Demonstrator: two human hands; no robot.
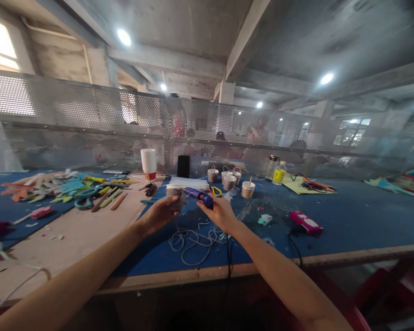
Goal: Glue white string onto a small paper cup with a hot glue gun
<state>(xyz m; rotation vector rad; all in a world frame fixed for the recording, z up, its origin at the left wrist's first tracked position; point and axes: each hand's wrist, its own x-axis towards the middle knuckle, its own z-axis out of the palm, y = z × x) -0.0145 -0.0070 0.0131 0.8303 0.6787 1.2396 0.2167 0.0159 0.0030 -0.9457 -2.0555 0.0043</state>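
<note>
My right hand [220, 212] is closed around a purple-blue glue gun [199, 196], whose nozzle points left toward what my left hand holds. My left hand [163, 212] is wrapped round a small pale cup-like object [176, 195] that is blurred. Both hands hover over the blue table mat [348, 220]. A loose coil of white string [189, 239] lies on the mat just below the hands. The gun's black cord [227, 257] runs down toward the table's front edge.
Small string-wrapped cups [229, 179] stand behind the hands, with a stack of white paper cups [148, 163], a black phone [183, 166], a glass jar [272, 167] and a yellow bottle [279, 174]. Coloured sticks and scissors [86, 195] lie left. A pink box [305, 221] lies right. People sit beyond the mesh screen [89, 119].
</note>
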